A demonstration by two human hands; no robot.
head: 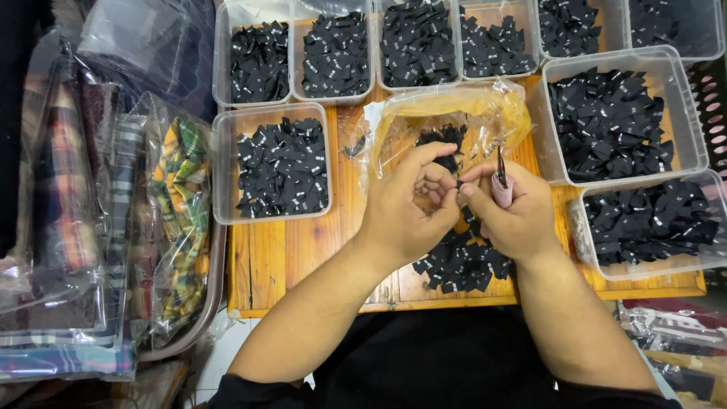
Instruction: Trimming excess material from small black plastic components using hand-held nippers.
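Your left hand (pixel 409 208) is curled, fingertips pinched on what looks like a small black label, though it's too small to be sure. Your right hand (pixel 511 208) is closed around small snips with a pink grip (pixel 502 185), blades pointing to twelve o'clock. The loose pile of labels (pixel 462 261) sits at six o'clock beneath your hands, still sizeable. The clear tubs (pixel 282 163) from nine round to three are already well stocked. The yellowish bag (pixel 454 113) at twelve holds a few more.

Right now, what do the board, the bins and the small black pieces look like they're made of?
Board: wood, orange-brown with visible grain. Bins: clear, slightly frosted plastic, contents showing through the walls. Black pieces: probably woven fabric labels, matte with pale marks; too small to be sure.
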